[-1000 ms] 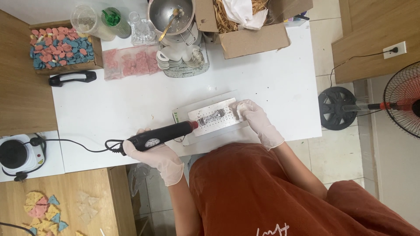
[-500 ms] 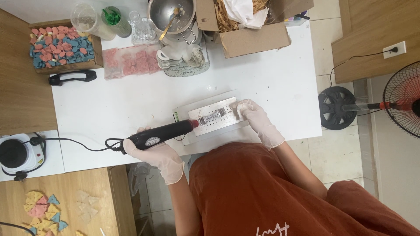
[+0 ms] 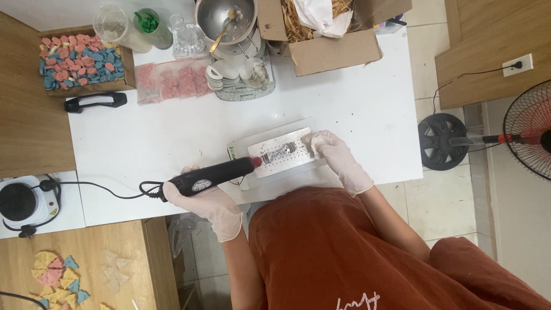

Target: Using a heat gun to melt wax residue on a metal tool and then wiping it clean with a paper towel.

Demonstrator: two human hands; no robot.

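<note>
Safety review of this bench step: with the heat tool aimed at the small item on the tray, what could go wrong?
1. The heat tool nozzle points toward the right hand steadying the small item; thin glove, possible burn.
2. Its cord trails toward the hot plate; a snag could jerk the left hand.

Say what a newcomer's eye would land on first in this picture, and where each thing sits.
At the table's near edge, the gloved left hand grips a black corded heat gun, nozzle aimed at a small item on a pale tray, which the gloved right hand touches at its far end. At the far left corner sits a box of pink and blue pieces.
</note>
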